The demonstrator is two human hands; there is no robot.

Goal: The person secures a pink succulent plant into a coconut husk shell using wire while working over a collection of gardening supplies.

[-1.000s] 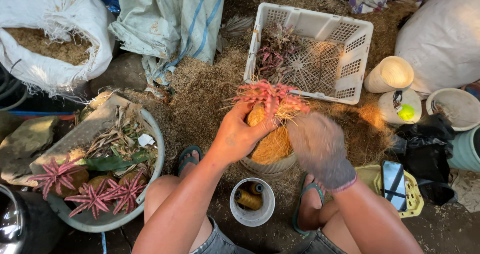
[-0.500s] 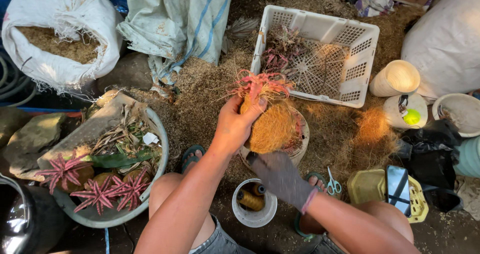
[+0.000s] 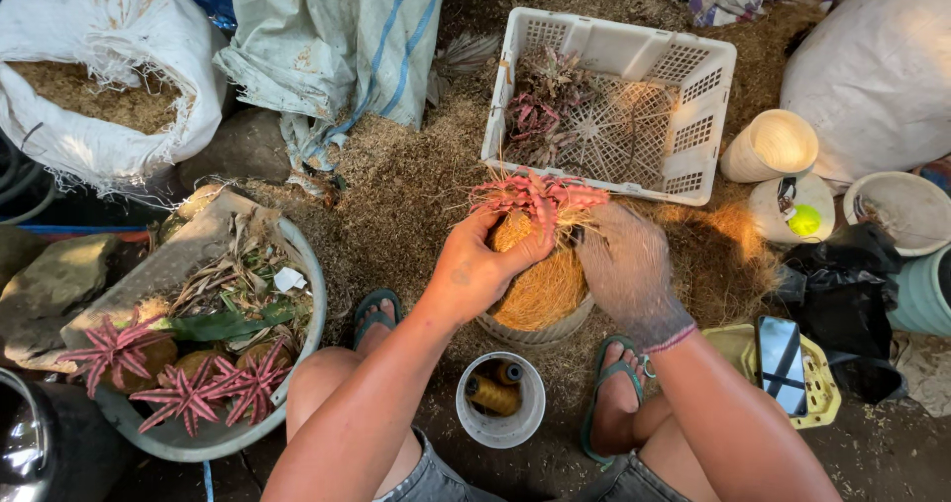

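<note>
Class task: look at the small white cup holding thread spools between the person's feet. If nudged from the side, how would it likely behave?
The white cup looks like thin plastic, so probably light and easily shifted. It stands upright on loose, uneven ground, so it may tip rather than slide. The yellow spools lie loose inside and would likely roll out.

Left grip (image 3: pixel 480 264) bare, right grip (image 3: pixel 626 264) in speckled grey glove.

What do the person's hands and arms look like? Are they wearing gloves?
Only one glove. The right hand wears a grey knitted glove, dusty and flecked with bits of fibre, with a thin pinkish band at the wrist. The left hand is bare. Both arms are bare too, with no sleeves, watch or bracelets showing.
</note>
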